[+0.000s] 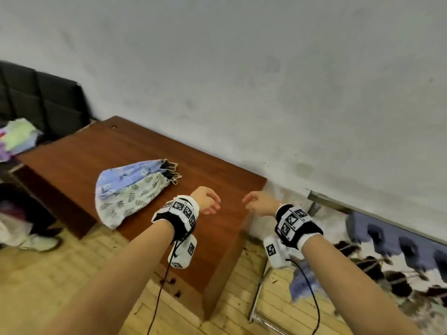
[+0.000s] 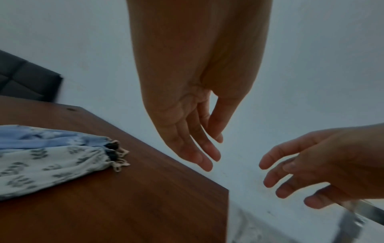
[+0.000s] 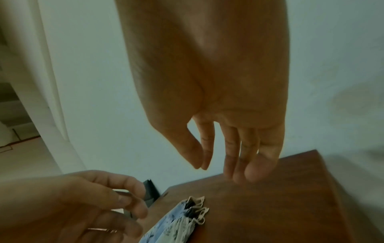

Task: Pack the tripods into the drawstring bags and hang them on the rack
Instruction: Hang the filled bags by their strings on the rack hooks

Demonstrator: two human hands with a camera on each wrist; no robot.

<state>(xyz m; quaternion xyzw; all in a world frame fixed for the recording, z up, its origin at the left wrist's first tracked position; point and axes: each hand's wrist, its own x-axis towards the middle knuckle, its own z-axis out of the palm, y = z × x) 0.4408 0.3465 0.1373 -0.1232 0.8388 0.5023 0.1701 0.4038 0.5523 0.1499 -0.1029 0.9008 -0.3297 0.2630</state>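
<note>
Basically nothing done yet imo. Left hand (image 1: 207, 200) and right hand (image 1: 260, 204) both hang loose w/ fingers relaxed, holding nothing. The bags (image 1: 131, 189) lie flat on the table (image 1: 72, 151), just left of the left hand. Tripods (image 1: 377, 269), blurry, are down right of the right hand, not packed.

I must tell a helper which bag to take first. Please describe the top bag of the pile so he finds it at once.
On the brown wooden table against the white wall lies a small pile of drawstring bags. The top one is the pale bag with grey leaf print, nearest the table's front edge; the light blue flowered bag lies partly under it.
</note>
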